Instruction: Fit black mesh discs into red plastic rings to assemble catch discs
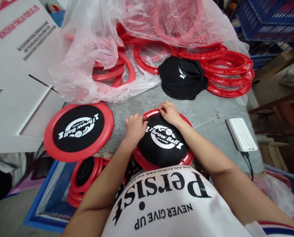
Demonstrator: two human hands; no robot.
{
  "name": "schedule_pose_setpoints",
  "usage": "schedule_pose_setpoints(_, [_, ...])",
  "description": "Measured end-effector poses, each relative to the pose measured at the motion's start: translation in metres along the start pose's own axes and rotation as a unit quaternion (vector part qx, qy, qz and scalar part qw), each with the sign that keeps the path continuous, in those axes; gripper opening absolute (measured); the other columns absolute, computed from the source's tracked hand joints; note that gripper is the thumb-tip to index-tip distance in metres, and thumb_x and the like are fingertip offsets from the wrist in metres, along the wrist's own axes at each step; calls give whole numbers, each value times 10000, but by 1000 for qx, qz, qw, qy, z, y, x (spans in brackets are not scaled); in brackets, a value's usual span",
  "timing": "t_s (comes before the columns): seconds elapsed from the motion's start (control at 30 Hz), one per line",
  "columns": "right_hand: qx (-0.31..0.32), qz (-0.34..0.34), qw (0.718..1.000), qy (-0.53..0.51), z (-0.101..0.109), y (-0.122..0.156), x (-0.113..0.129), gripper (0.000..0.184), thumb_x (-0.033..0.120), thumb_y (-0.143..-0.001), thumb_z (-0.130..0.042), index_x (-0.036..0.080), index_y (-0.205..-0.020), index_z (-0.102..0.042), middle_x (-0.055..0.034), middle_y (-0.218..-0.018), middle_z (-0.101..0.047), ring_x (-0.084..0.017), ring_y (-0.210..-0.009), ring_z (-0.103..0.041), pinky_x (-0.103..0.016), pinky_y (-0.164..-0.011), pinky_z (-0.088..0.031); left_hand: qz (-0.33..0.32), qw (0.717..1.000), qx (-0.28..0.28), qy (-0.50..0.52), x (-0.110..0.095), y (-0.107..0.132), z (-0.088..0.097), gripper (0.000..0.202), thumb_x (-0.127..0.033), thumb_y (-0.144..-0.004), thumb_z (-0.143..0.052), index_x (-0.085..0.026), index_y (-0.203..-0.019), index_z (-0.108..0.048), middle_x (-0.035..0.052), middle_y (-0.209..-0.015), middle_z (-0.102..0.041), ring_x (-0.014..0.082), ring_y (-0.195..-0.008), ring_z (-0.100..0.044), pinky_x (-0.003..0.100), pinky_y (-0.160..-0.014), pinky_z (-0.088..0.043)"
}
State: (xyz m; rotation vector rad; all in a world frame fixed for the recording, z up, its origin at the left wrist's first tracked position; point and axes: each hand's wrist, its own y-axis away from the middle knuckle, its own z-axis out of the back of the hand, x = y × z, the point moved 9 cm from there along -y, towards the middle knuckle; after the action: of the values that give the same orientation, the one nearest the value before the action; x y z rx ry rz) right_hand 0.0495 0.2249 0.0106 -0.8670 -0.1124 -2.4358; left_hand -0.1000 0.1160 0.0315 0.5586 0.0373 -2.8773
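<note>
In front of me at the table's near edge lies a red plastic ring point(150, 113) with a black printed fabric cover point(163, 158) across it, marked "Throw Ball". My left hand point(135, 127) has its fingers closed at the upper left of the rim, pinching the cover's edge there. At the top of the rim, my right hand point(170, 113) presses the fabric edge between curled fingers and thumb. The ring's near side touches my shirt. To the left rests a finished-looking red and black throw-ball disc point(81, 127), untouched by either hand.
Black fabric covers point(181, 77) are piled behind my hands, beside stacked red rings point(229, 77). A plastic bag point(92, 62) of rings spreads across the back. A white power bank point(242, 134) lies right. Below left is a blue crate point(46, 194); a white carton point(15, 75) stands left.
</note>
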Motion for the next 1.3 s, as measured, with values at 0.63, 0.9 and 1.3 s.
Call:
schedule_pose_setpoints(0.63, [2, -63, 993, -105, 12, 2, -15, 132, 152, -798, -636, 199, -849, -749, -90, -1208, -706, -255, -1182, -624, -478, -1138, -413, -26, 997, 25, 72, -42, -49, -29, 168, -246, -920, -615, -241, -976, -774, 102, -1057, -749, 317, -1095, -649, 486, -981, -440])
schedule_pose_setpoints(0.9, [10, -55, 996, -65, 10, 5, -15, 84, 170, -784, -653, 202, -713, -685, -116, -1294, -643, -304, -1251, -553, -532, -1147, -389, -12, 995, 44, 86, -43, -58, -34, 134, -250, -896, -648, -245, -887, -782, 82, -1028, -729, 289, -1067, -643, 454, -978, -449])
schedule_pose_setpoints(1.3, [4, -51, 996, -67, 13, 9, -9, 149, 154, -871, -569, 211, -737, -602, -115, -1282, -634, -287, -1225, -530, -511, -1128, -387, 7, 985, 12, 174, -36, -54, -31, 158, -229, -900, -603, -228, -797, -723, 30, -917, -714, 208, -930, -641, 348, -855, -446])
